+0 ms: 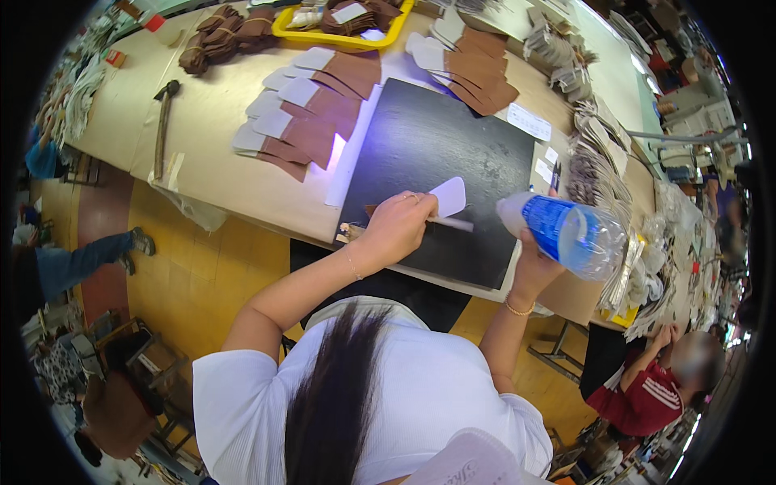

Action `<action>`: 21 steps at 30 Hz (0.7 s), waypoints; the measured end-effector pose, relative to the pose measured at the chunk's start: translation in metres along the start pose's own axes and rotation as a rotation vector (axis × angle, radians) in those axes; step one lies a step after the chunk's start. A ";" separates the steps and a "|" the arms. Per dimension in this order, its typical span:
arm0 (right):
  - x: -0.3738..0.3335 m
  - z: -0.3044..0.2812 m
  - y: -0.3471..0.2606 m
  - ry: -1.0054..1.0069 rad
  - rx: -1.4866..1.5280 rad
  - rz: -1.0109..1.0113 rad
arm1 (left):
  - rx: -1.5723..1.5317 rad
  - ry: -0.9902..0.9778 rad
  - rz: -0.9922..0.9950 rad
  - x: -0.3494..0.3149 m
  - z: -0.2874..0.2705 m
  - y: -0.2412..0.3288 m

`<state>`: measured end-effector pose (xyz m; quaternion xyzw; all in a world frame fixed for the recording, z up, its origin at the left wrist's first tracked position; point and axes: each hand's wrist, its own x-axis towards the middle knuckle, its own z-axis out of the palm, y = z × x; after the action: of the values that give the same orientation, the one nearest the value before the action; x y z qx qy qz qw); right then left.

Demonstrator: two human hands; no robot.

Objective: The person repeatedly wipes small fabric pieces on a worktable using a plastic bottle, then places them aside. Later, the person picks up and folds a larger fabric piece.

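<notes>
My left hand point(400, 226) is closed over the near part of a black board point(444, 129), pinching a flat white piece point(449, 196) with a rounded end. A bit of brown shows behind that hand. Just below the white piece, a thin pale strip point(453, 223) sticks out beside the fingers; whether they grip it too I cannot tell. My right hand point(537, 263) is wrapped round a clear plastic bottle point(574, 234) with a blue label, tilted above the board's right side. The bottle's narrow end points left, toward the white piece.
Fanned brown pieces with white ends point(303, 117) lie left of the board; a similar stack point(465, 65) sits beyond it. A hammer point(165, 129), bundled brown pieces point(226, 36) and a yellow tray point(343, 39) are farther off. At the right, a person in red point(647, 396) sits.
</notes>
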<state>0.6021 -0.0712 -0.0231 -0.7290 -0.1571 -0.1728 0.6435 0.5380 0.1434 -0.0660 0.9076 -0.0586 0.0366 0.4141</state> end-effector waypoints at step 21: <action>0.007 -0.010 0.000 0.114 0.013 0.126 | -1.114 0.908 -0.323 0.067 -0.089 -0.114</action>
<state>0.6083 -0.0810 -0.0188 -0.7222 -0.0749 -0.1720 0.6658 0.6183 0.2792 -0.0853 0.4557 0.2430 0.3121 0.7974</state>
